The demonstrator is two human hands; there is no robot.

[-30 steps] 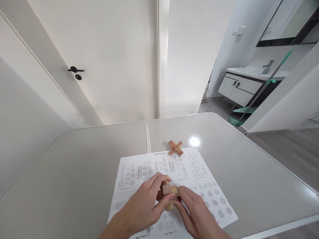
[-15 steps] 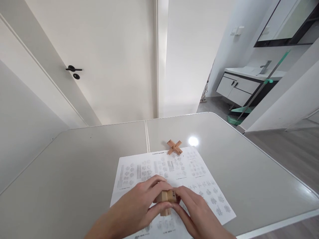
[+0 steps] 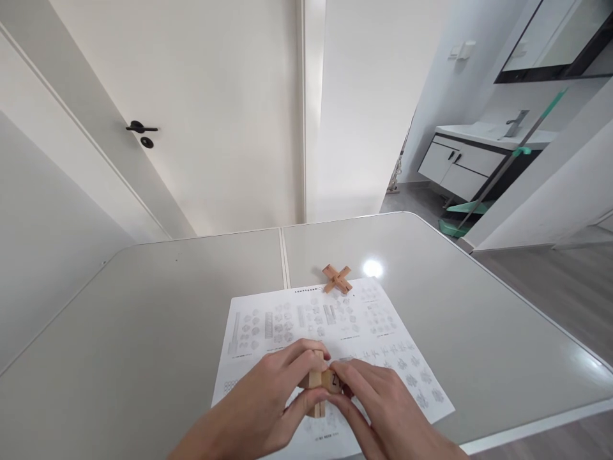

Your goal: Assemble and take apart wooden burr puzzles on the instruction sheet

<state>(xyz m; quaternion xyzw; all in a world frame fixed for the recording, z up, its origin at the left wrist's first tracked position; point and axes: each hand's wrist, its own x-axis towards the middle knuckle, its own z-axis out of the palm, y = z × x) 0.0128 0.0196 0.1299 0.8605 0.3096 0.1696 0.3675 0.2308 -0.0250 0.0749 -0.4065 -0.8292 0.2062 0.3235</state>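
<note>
Both my hands grip a small wooden interlocking puzzle (image 3: pixel 320 381) over a printed instruction sheet (image 3: pixel 378 332) near the table's front edge. My left hand (image 3: pixel 268 399) wraps it from the left, thumb below and fingers on top. From the right, my right hand (image 3: pixel 378 409) pinches it with its fingertips. A dark mark shows on one block face. Two wooden pieces crossed in an X (image 3: pixel 337 279) lie at the sheet's far edge, apart from my hands.
The grey table (image 3: pixel 143 319) has a seam down its middle and a rounded far right corner. A white door with a black handle (image 3: pixel 141 130) stands behind it. To the right an opening shows a vanity (image 3: pixel 472 160) and a green mop (image 3: pixel 483 191).
My hands have turned the puzzle slightly between them, and the marked face now points toward my right fingers. The view has shifted a little; the X pieces lie as before.
</note>
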